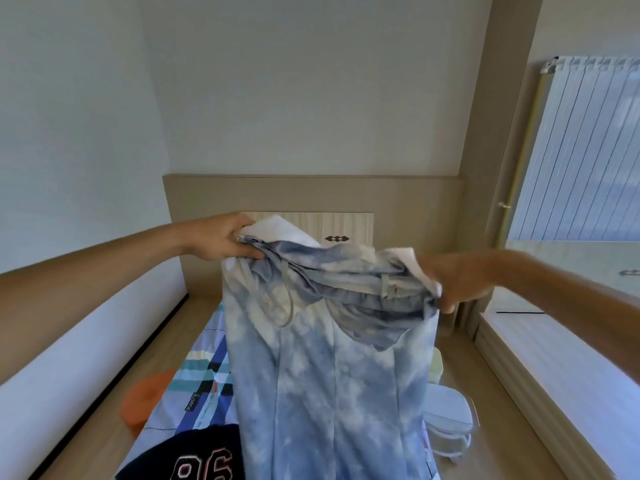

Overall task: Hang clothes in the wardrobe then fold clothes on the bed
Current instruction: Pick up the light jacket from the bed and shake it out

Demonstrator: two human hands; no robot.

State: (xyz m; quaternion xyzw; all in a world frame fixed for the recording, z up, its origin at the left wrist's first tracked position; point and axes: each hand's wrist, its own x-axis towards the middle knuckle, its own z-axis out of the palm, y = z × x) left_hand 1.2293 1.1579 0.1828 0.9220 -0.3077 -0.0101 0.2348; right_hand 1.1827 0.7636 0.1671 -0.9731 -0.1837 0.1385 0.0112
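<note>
I hold a blue-and-white tie-dye dress (332, 382) up in front of me over the bed. My left hand (221, 242) grips its top left corner. Its top right corner is pinched in my right hand (453, 280). The white lining shows at both upper corners and the top edge sags between my hands. The dress hangs straight down and hides much of the bed (204, 372) with its striped sheet. A black garment with "96" on it (197, 459) lies at the bottom left of the bed.
An orange item (145, 398) lies on the bed's left wooden edge. White folded items (448, 422) sit to the right of the dress. The beige headboard (311, 195) stands ahead, a wall to the left, a radiator (581, 147) and a low ledge to the right.
</note>
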